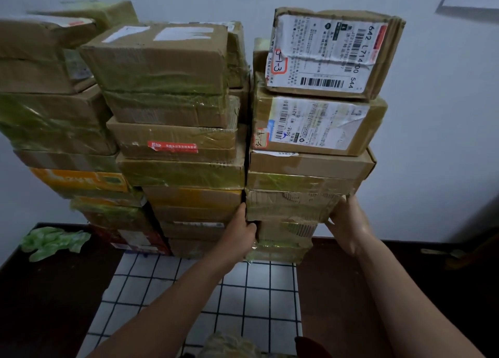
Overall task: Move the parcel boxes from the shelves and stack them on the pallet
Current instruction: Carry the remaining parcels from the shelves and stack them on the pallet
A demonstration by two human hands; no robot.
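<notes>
Head view. Three columns of brown cardboard parcel boxes, many wrapped in clear tape, stood close together against a white wall. Both hands were grasping one taped brown cardboard box in the lower half of the right-hand column. The left hand clasped its left end, in the gap beside the middle column, with the thumb under the lower edge. The right hand clasped its right end, and its fingertips were hidden behind the box. Four boxes rested on the held box. The topmost was a tilted box with a large white shipping label, and beneath it was a second labelled box. Two further boxes lay below the held one. An orange printed box sat in the left column. Crumpled green plastic film lay on the dark floor beside a white sheet with a dark grid.
</notes>
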